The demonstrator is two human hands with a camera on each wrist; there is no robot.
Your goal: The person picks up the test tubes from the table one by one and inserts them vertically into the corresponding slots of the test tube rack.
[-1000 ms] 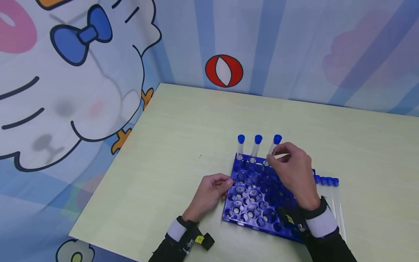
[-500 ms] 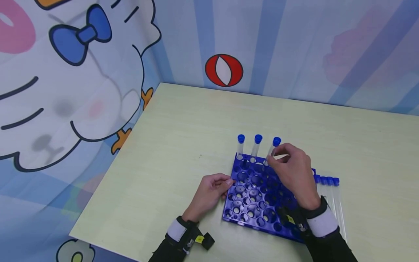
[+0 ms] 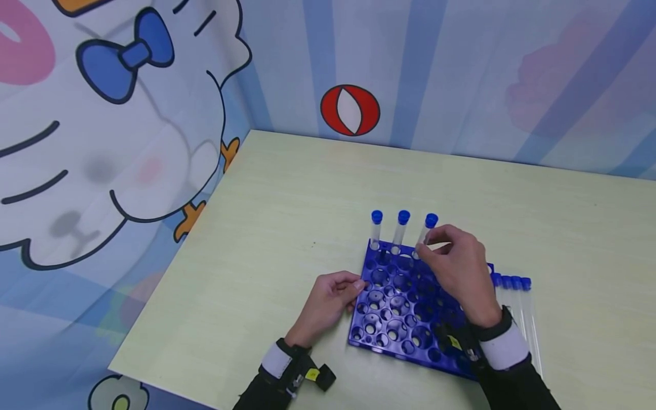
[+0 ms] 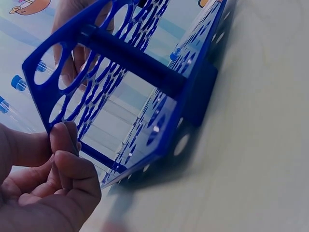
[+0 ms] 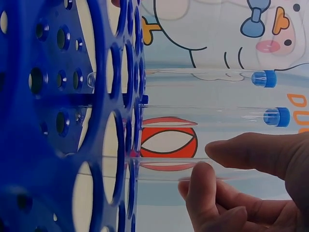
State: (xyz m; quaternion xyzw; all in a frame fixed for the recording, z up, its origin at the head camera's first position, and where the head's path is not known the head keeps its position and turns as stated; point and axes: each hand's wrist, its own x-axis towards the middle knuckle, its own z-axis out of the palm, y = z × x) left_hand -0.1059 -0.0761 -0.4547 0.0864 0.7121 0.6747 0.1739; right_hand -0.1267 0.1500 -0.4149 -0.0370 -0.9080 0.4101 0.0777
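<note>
A blue plastic test tube rack (image 3: 380,347) full of round holes stands on the table. My left hand (image 3: 330,299) pinches its left edge between thumb and fingers, seen closely in the left wrist view. At the far row, my right hand (image 3: 458,267) pinches a clear test tube (image 3: 431,220) with a blue cap. In the right wrist view, this tube (image 5: 159,169) passes through the rack's top plate, and the fingers hide its capped end. Two more capped tubes, a left one (image 3: 376,217) and a middle one (image 3: 404,217), stand in the same row.
Several blue-capped test tubes (image 3: 519,310) lie side by side on the table (image 3: 287,199) to the right of the rack, partly behind my right wrist. Cartoon-printed walls (image 3: 451,68) border the table at the back and left.
The tube in my right hand has sunk slightly lower in the rack and its cap has shifted a little left. My left hand stays on the rack's edge.
</note>
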